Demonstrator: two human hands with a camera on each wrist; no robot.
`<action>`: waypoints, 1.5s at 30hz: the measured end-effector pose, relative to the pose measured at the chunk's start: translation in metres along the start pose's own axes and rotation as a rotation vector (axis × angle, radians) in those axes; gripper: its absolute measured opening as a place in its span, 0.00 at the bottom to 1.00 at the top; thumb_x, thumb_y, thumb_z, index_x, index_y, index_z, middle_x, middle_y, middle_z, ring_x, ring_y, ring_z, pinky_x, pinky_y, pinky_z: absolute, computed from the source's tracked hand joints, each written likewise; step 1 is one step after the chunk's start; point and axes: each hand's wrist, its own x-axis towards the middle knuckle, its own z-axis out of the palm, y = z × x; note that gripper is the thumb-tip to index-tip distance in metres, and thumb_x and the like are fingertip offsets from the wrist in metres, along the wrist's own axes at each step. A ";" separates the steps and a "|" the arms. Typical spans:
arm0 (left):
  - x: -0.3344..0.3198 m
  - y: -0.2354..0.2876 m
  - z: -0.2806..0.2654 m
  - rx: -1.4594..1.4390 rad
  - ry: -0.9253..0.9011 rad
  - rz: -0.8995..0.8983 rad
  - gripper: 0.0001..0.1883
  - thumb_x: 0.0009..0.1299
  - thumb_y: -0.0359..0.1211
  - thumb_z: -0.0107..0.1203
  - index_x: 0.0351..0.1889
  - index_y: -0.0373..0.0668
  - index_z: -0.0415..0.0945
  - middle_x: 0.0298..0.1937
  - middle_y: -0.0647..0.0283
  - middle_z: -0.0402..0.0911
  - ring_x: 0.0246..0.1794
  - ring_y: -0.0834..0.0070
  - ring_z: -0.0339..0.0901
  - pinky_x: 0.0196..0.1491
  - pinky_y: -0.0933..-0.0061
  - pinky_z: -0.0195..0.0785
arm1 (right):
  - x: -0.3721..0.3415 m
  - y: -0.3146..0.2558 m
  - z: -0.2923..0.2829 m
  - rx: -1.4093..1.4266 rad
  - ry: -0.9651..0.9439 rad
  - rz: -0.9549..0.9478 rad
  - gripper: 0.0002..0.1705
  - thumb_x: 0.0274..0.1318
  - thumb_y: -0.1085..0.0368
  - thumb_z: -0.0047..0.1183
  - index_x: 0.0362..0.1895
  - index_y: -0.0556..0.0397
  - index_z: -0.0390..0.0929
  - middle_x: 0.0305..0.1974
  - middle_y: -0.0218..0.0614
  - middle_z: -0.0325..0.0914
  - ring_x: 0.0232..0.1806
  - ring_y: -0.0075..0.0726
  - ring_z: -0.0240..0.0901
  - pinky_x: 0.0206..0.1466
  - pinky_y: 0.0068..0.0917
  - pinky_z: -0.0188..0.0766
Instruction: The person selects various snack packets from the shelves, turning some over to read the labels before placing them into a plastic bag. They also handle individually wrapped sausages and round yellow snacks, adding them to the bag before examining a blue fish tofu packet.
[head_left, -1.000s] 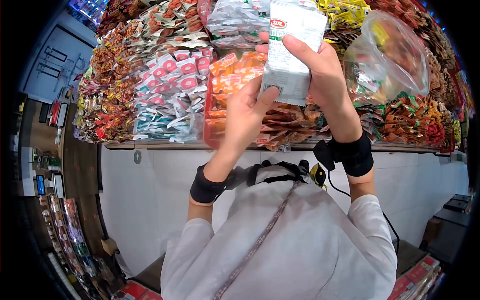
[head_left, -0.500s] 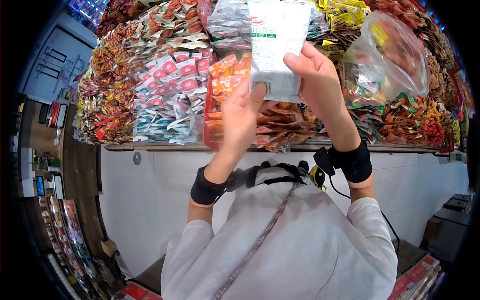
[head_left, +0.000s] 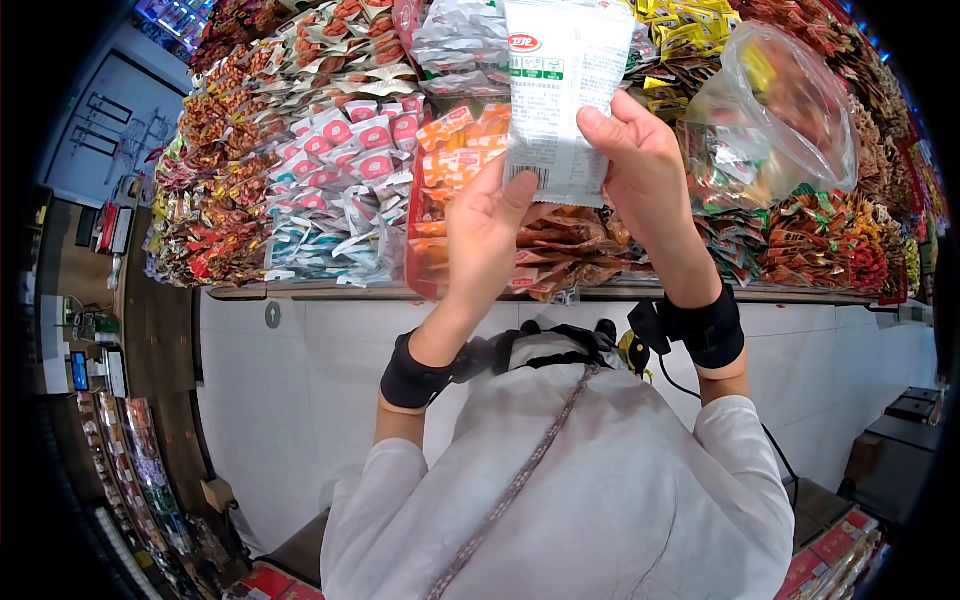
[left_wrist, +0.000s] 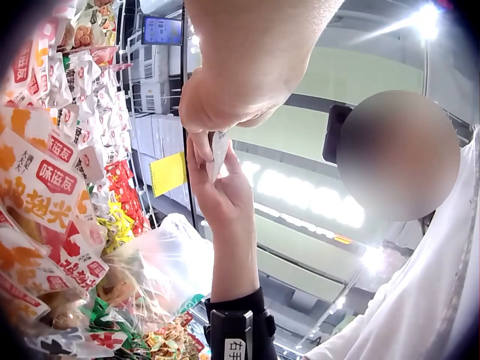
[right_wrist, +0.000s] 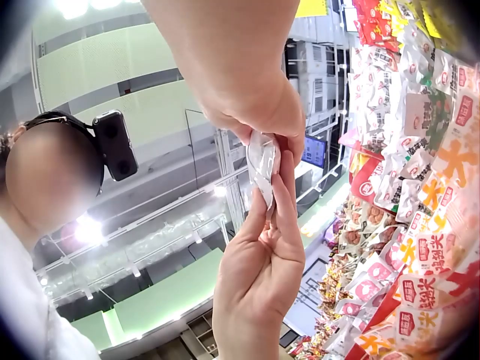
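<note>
A white snack packet (head_left: 565,100) with a red oval logo, a green strip, fine print and a barcode is held up over the display, its printed side towards the head camera. My left hand (head_left: 480,225) pinches its lower left corner, thumb beside the barcode. At the right edge my right hand (head_left: 645,165) grips it, thumb across the front and the other fingers partly hidden behind. Seen nearly edge-on in the right wrist view, the packet (right_wrist: 263,169) sits between the fingertips of both hands.
Beneath the hands lie orange-and-white packets (head_left: 465,150) in a red-edged bin. Pink-and-white packets (head_left: 350,140) are heaped to the left, yellow ones (head_left: 690,25) at the back. A clear plastic bag (head_left: 770,120) with packets inside stands on the right. The counter edge (head_left: 340,292) runs in front of the person.
Both hands first shifted the packet left, and the right thumb slid down from its upper face towards its right edge. Since then the packet has moved slightly right.
</note>
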 end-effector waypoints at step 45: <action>0.152 0.018 0.211 0.328 -0.403 0.282 0.12 0.57 0.26 0.56 0.38 0.35 0.69 0.35 0.67 0.75 0.33 0.83 0.70 0.35 0.81 0.62 | -0.079 -0.211 -0.194 -1.876 0.015 -0.576 0.21 0.33 0.80 0.41 0.38 0.56 0.72 0.48 0.36 0.68 0.55 0.44 0.60 0.57 0.43 0.54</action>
